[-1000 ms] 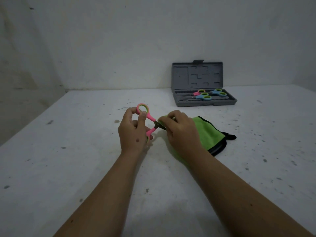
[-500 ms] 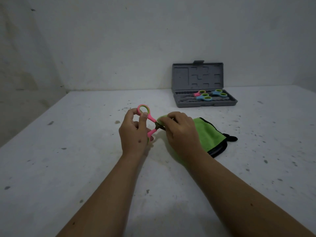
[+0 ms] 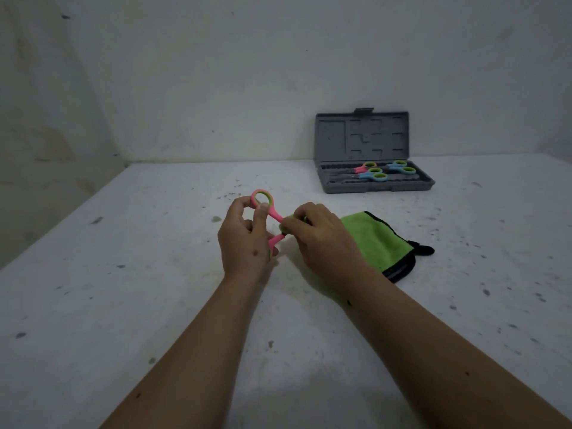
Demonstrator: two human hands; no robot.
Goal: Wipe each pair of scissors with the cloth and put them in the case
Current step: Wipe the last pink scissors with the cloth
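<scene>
At frame centre, left hand [image 3: 244,239] grips the scissors [image 3: 270,212]; right hand [image 3: 322,239] pinches the cloth [image 3: 376,238] around the blades. Wipe slowly away from the handles.

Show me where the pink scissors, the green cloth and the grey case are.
pink scissors [image 3: 262,198], head view, on the upper handle loop.
green cloth [image 3: 376,239], head view, on its flat middle.
grey case [image 3: 362,136], head view, on the raised lid.
</scene>
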